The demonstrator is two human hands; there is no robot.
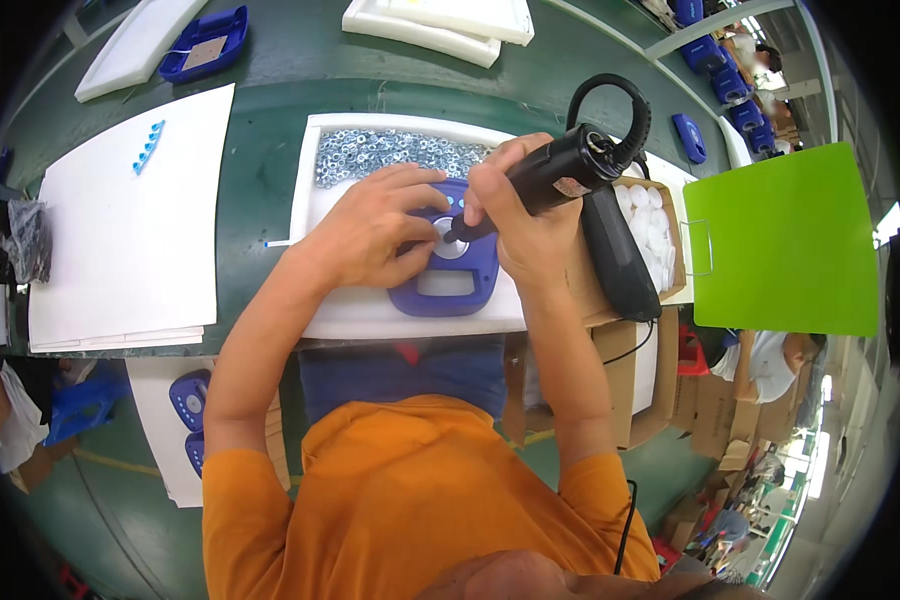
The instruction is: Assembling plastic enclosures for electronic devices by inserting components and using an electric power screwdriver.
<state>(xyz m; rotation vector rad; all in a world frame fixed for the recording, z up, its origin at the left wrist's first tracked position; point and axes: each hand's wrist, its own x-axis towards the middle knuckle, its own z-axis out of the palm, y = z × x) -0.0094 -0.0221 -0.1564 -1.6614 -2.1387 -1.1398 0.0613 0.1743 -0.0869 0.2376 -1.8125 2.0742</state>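
Blue plastic housing (486, 265) sits on white foam tray (360, 318). Right hand (532, 228) has its grip clamped round black power driver (558, 172), tip at housing's silver disc (454, 250). Left hand (375, 222) touches housing; can't tell if pinching.

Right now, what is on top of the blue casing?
The left hand reaches over the left of the blue casing; the right hand holds a black driver, its tip at the grey disc. Whatever sits beneath the fingers and tip is covered.
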